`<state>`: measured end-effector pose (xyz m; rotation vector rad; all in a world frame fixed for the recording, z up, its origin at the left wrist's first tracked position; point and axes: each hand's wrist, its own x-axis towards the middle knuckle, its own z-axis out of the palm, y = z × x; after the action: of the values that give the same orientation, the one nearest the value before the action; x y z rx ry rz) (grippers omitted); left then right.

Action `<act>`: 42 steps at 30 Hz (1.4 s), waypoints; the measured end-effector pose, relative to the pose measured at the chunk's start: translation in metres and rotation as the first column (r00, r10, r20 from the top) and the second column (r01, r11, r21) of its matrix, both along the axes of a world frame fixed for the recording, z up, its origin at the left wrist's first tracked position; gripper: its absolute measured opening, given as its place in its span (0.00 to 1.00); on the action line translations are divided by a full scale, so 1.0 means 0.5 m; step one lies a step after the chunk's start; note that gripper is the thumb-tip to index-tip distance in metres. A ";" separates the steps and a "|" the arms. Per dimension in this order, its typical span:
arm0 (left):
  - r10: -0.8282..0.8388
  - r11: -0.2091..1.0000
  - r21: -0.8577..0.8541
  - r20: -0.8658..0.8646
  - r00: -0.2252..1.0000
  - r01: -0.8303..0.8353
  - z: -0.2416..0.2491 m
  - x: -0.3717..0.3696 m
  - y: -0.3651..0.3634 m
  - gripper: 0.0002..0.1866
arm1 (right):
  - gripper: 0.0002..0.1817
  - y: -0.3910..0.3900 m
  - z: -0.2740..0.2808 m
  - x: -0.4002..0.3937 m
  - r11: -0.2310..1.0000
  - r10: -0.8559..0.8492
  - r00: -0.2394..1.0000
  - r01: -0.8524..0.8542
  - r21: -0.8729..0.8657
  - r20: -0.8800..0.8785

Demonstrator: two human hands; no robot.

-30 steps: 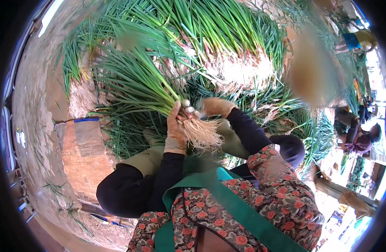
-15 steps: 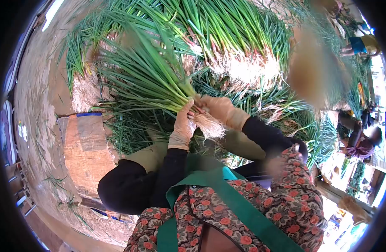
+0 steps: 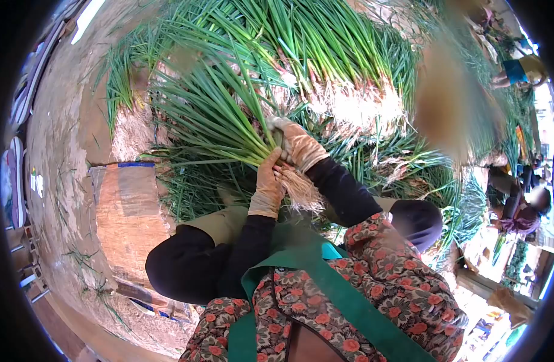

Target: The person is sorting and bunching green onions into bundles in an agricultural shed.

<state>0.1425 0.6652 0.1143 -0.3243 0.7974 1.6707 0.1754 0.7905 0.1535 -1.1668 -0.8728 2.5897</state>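
A bunch of green onions spreads up and to the left from my hands, its pale roots hanging below them. My left hand, in a tan glove, is closed around the bunch just above the roots. My right hand, gloved too, curls against the right side of the stems, slightly higher than the left. Its fingertips are partly hidden, but the fingers look closed on the stems. Loose green onions lie beneath and around the bunch.
A large pile of green onions with white roots lies ahead, and a smaller stack at the left. An orange-brown board or sheet is on the ground at my left. At the far right are other people, one in a dark top.
My right hand has moved up and left along the stems, its forearm now more upright. My left hand keeps its hold on the bunch.
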 end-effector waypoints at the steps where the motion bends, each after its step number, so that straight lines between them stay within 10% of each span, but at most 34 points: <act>1: 0.024 0.999 0.034 -0.019 1.000 -0.023 0.010 -0.003 -0.002 0.09 | 0.11 0.003 -0.019 -0.006 0.992 -0.082 0.995 0.077 -0.097 -0.055; 3: 0.073 0.992 0.104 -0.045 0.996 -0.068 0.058 -0.008 0.000 0.09 | 0.12 0.012 -0.045 0.005 0.842 -0.407 0.878 0.254 -0.476 -0.251; 4: 0.043 0.994 0.108 -0.132 0.990 -0.029 0.028 -0.021 -0.005 0.09 | 0.11 0.031 -0.057 0.020 0.893 -0.353 0.900 0.243 -0.379 -0.255; 6: -0.053 0.766 0.638 0.186 0.981 -0.080 0.022 -0.043 -0.008 0.09 | 0.09 0.064 -0.043 0.035 0.954 -0.282 0.952 0.265 -0.139 -0.120; 7: -0.175 0.536 0.808 0.390 0.904 -0.245 0.104 -0.050 0.003 0.11 | 0.10 0.125 -0.096 0.071 0.985 0.168 0.965 -0.171 0.002 -0.203; 9: -0.175 0.343 0.860 0.454 0.874 -0.378 0.179 -0.070 0.003 0.12 | 0.15 0.109 -0.118 0.079 0.298 0.769 0.563 -0.734 0.610 0.302; 10: -0.055 0.378 0.830 0.464 0.884 -0.411 0.204 -0.079 -0.005 0.13 | 0.19 0.094 -0.121 0.088 -0.262 0.720 0.257 -0.760 0.595 0.645; 11: 0.028 0.451 0.783 0.467 0.884 -0.428 0.232 -0.085 -0.012 0.14 | 0.20 0.072 -0.045 0.105 -0.351 0.598 0.177 -0.819 0.454 0.782; 13: 0.050 0.585 0.712 0.447 0.893 -0.389 0.212 -0.097 0.000 0.16 | 0.16 0.137 -0.049 0.086 -0.178 0.520 0.569 -0.657 0.732 0.637; 14: 0.197 0.782 0.584 0.101 0.975 -0.218 0.165 -0.103 0.000 0.17 | 0.15 0.190 -0.078 0.069 -0.173 0.328 0.835 -0.406 0.897 0.441; 15: 0.135 0.802 0.563 0.157 0.978 -0.201 0.183 -0.091 0.005 0.16 | 0.15 0.204 -0.032 0.056 -0.058 0.069 0.862 -0.499 0.864 0.503; 16: 0.117 0.849 0.499 0.141 0.983 -0.172 0.171 -0.081 0.010 0.14 | 0.15 0.215 0.015 0.045 0.082 -0.186 0.809 -0.553 0.829 0.558; 19: 0.099 0.940 0.314 0.130 0.986 -0.136 0.133 -0.058 0.010 0.09 | 0.29 0.260 -0.058 0.024 0.034 -0.193 0.314 -0.945 0.326 0.930; 23: 0.059 0.994 0.093 -0.042 0.997 -0.054 0.129 -0.064 0.023 0.11 | 0.21 0.164 -0.029 0.055 -0.058 -0.034 0.811 -0.585 0.809 0.584; 29: -0.063 0.998 -0.011 -0.160 0.985 0.062 0.070 -0.069 0.015 0.12 | 0.18 -0.009 0.099 0.093 -0.274 0.295 0.364 -0.853 0.444 0.883; 31: -0.017 0.999 -0.038 -0.121 0.993 0.013 0.049 -0.065 0.011 0.10 | 0.20 0.021 0.018 0.139 -0.267 0.478 0.456 -0.739 0.619 0.751; 34: 0.001 1.000 0.016 -0.090 0.996 0.001 0.062 -0.056 0.014 0.08 | 0.18 0.080 -0.076 0.177 -0.179 0.475 0.569 -0.684 0.707 0.671; 37: -0.012 1.000 -0.013 -0.031 0.999 0.011 0.034 -0.047 0.007 0.08 | 0.16 0.064 -0.008 0.138 0.572 0.141 0.944 -0.322 0.754 0.297; 39: -0.035 0.999 -0.013 -0.046 0.998 0.034 0.036 -0.035 0.014 0.08 | 0.23 0.059 0.012 0.097 0.302 0.083 0.954 -0.301 0.905 0.289; 42: -0.087 0.996 -0.026 -0.015 0.996 0.086 0.021 -0.026 0.006 0.08 | 0.22 0.033 -0.021 0.047 0.301 0.198 0.868 -0.496 0.814 0.456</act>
<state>0.1293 0.6684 0.1248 -0.2899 0.8337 1.5851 0.1991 0.8072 0.1428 -0.9676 -2.4518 1.5047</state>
